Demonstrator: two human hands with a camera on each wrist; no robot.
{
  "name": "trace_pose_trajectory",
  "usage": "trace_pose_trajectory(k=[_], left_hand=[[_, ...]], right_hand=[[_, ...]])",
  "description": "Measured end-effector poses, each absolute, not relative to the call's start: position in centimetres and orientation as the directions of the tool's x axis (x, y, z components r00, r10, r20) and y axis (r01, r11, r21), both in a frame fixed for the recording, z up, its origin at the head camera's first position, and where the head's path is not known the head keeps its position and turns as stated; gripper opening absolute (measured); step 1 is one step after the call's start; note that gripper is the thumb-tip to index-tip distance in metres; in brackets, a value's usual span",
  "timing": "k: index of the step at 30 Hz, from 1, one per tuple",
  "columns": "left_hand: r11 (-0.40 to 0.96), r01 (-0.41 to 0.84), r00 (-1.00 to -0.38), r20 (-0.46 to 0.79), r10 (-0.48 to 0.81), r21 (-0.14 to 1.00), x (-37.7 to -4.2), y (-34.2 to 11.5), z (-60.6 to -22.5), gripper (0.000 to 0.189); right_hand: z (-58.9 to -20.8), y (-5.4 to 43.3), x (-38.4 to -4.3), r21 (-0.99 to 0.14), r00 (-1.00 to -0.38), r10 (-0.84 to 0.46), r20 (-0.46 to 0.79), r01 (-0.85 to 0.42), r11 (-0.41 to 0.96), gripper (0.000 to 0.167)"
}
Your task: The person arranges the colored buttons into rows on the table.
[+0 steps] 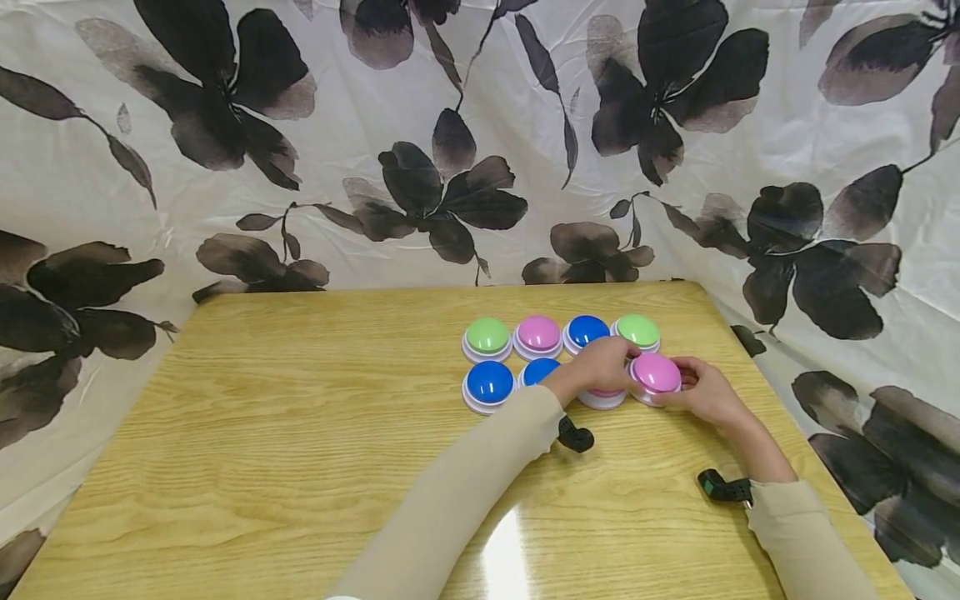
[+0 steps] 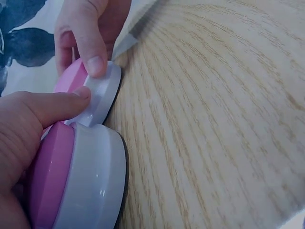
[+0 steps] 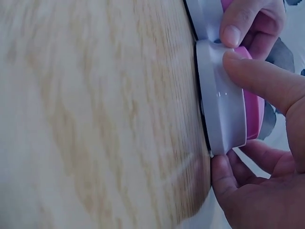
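Note:
The pink push button point(image 1: 656, 372) on a white base stands at the right end of the front row. My right hand point(image 1: 703, 392) holds it from the right, with thumb and fingers around the white base point(image 3: 221, 100). From the left, my left hand point(image 1: 603, 364) grips the same button's edge, its thumb point(image 2: 71, 102) across the near rim. Beneath the left hand, a second pink button point(image 1: 602, 401) sits right beside the first, partly hidden. In the left wrist view the two white bases stand side by side.
To the left in the front row are a blue button point(image 1: 490, 382) and another blue button point(image 1: 538, 370), partly covered by my left wrist. Behind stands a row with green point(image 1: 487, 335), pink point(image 1: 539, 332), blue point(image 1: 587, 330) and green point(image 1: 637, 330) buttons. A floral cloth point(image 1: 420, 208) hangs behind the wooden table point(image 1: 300, 433).

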State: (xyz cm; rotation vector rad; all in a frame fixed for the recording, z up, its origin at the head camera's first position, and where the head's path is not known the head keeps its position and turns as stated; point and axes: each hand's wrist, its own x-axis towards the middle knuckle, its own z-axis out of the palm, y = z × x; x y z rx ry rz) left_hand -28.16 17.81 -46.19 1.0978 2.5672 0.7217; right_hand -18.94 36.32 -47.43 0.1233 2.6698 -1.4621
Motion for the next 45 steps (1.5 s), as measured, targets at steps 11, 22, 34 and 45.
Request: trace_pose_trajectory(k=[11, 22, 34, 45], left_hand=[[0.565, 0.673, -0.651, 0.019, 0.759, 0.477, -28.2, 17.4, -46.0, 0.061], [0.499, 0.771, -0.579, 0.108, 0.808, 0.397, -28.3, 12.8, -42.6, 0.055], [0.587, 0.696, -0.669, 0.075, 0.74, 0.413, -29.4, 2.4, -41.6, 0.052], [0.68, 0.635, -0.756, 0.113, 0.645, 0.365, -29.7, -7.5, -42.1, 0.05]], right_hand=[[-46.8, 36.0, -18.9, -0.788, -0.995, -0.018, -0.103, 0.07, 0.612, 0.085], [-43.3, 36.2, -19.0, -0.644, -0.989, -0.135, -0.067, -0.061, 0.763, 0.086], [-40.0, 37.1, -19.3, -0.46, -0.982, -0.127, 0.141, -0.179, 0.87, 0.073], [-39.7, 38.8, -19.6, -0.372, -0.944, -0.192, 0.267, -0.285, 0.884, 0.072]])
